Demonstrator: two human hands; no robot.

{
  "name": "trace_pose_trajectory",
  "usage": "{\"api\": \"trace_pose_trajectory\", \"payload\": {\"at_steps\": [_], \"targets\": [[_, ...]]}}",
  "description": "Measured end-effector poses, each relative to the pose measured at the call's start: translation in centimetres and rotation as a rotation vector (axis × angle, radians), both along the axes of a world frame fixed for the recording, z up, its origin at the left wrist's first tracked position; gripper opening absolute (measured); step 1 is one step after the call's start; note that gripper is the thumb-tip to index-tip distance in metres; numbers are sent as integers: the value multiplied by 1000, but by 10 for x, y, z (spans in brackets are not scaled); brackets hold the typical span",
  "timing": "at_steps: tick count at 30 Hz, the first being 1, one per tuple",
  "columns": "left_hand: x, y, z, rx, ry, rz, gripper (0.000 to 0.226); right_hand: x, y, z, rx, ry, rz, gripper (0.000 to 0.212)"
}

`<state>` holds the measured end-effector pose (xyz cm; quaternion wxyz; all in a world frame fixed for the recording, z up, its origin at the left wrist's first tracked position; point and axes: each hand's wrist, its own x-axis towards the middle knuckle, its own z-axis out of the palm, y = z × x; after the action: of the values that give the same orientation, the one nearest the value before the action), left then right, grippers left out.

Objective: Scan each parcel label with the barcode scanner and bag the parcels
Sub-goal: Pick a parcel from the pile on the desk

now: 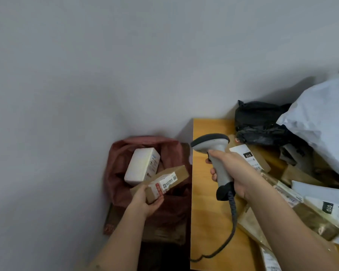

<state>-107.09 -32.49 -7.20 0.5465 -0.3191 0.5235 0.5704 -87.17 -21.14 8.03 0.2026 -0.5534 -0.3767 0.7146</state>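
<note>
My left hand point(145, 202) grips a small brown cardboard parcel point(164, 182) with a white label, held over the mouth of a red plastic bag point(117, 165) on the floor beside the table. A white box parcel point(141, 167) lies inside that bag. My right hand point(235, 173) holds the grey barcode scanner point(213, 153) by its handle above the wooden table point(205, 222); its head faces left toward the bag, and its coiled cable hangs down over the table.
Several labelled parcels in brown wrapping point(282, 192) are piled on the table's right side. A black plastic parcel point(260, 124) and a large pale grey mailer bag point(321, 124) sit at the back right. A plain wall fills the left and top.
</note>
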Motion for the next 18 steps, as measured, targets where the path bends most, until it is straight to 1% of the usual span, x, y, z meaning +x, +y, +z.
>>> {"api": "trace_pose_trajectory", "payload": {"at_steps": [4,10,11,13,14,15,17,18], "targets": [[-8,30,-42,8,-49,82,45,-21,11,-30,-7,-36,-83,26],[-37,66,-112,30,74,175,48,-46,26,-76,35,-99,-98,17],[-39,71,-123,24,79,166,49,-47,27,-83,43,-108,-99,15],[-41,76,-140,-24,102,64,46,-46,28,-94,50,-132,-89,14],[-42,77,-145,-58,64,99,44,-45,28,-98,46,-143,-84,15],[-42,79,-154,-98,65,70,42,-43,27,-100,40,-149,-84,17],[-41,75,-155,-178,117,-31,40,-39,26,-101,31,-155,-94,17],[-40,70,-148,-181,134,-68,41,-37,25,-100,29,-159,-102,17]]}}
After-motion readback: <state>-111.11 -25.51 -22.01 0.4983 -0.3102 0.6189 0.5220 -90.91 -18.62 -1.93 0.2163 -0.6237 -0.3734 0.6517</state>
